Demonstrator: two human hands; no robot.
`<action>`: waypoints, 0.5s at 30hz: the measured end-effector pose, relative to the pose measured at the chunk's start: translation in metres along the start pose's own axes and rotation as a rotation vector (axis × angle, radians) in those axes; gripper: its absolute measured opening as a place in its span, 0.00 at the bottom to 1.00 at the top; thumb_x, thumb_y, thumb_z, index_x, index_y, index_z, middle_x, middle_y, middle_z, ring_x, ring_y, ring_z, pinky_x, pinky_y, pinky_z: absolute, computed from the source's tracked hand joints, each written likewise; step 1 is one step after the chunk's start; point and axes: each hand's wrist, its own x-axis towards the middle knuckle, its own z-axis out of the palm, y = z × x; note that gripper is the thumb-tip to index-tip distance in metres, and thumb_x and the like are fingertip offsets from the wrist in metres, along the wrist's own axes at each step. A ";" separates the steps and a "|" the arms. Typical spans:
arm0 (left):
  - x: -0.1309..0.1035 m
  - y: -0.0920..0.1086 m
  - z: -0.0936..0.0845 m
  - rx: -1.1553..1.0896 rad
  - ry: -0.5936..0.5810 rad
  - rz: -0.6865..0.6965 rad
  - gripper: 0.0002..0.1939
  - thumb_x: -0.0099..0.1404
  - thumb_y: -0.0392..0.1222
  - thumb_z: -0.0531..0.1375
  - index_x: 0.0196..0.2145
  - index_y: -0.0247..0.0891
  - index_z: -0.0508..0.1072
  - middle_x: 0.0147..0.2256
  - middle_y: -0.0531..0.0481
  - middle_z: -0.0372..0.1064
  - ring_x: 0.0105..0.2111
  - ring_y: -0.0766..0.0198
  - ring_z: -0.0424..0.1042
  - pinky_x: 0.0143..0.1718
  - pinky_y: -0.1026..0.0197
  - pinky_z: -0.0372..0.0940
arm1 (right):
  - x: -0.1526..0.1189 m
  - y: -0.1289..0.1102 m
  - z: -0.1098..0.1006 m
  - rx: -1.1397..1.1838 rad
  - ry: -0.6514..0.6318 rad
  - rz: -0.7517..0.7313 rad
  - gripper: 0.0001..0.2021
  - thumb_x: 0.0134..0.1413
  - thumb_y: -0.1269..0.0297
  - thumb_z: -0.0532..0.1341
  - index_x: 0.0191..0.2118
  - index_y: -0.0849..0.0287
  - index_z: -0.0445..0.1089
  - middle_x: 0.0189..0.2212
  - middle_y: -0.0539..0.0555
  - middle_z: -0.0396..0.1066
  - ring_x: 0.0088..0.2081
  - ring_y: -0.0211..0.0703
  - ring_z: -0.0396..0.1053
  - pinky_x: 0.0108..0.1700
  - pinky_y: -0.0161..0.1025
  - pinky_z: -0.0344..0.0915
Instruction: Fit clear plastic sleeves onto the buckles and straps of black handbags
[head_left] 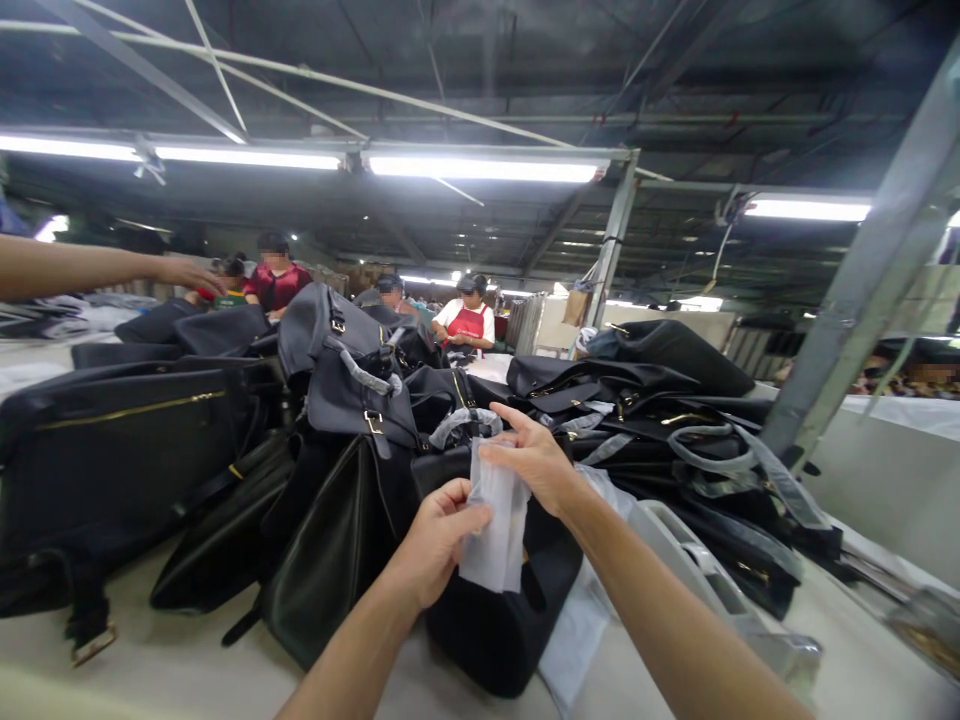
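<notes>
A white translucent sheet [495,540], thin like tissue or wrapping paper, is held up between both hands. My left hand [442,530] pinches its left edge with the thumb in front. My right hand [529,460] grips the top right corner between thumb and fingers, its index finger pointing out. Behind the sheet stands a black bag [495,640] on the table. Its top handle [465,425] is wrapped in clear plastic. The sheet hides part of the bag's front.
Black bags [112,460] pile up on the left, and more black bags [660,400] lie on the right. A grey plastic tape dispenser-like item [690,560] sits right of my arm. Another person's arm [97,268] reaches in from the left. A metal post [870,240] rises at right.
</notes>
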 end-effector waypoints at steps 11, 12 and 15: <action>0.001 -0.013 0.004 0.350 0.199 0.279 0.10 0.54 0.39 0.63 0.34 0.37 0.65 0.25 0.54 0.70 0.22 0.69 0.65 0.24 0.68 0.59 | -0.028 0.009 -0.004 -0.084 0.029 0.103 0.56 0.31 0.67 0.73 0.68 0.64 0.47 0.36 0.52 0.75 0.32 0.40 0.70 0.32 0.35 0.68; 0.000 -0.013 0.005 0.375 0.210 0.299 0.10 0.54 0.39 0.63 0.34 0.37 0.66 0.25 0.54 0.70 0.23 0.69 0.65 0.25 0.68 0.59 | -0.028 0.011 -0.003 -0.090 0.040 0.085 0.56 0.30 0.69 0.73 0.68 0.65 0.47 0.34 0.51 0.75 0.31 0.39 0.69 0.32 0.34 0.67; -0.005 -0.014 0.006 0.306 0.208 0.248 0.15 0.52 0.41 0.65 0.36 0.36 0.67 0.28 0.52 0.72 0.25 0.66 0.68 0.27 0.66 0.63 | -0.026 0.014 -0.001 -0.114 0.044 0.050 0.53 0.32 0.70 0.71 0.67 0.63 0.50 0.31 0.47 0.73 0.28 0.37 0.66 0.30 0.33 0.66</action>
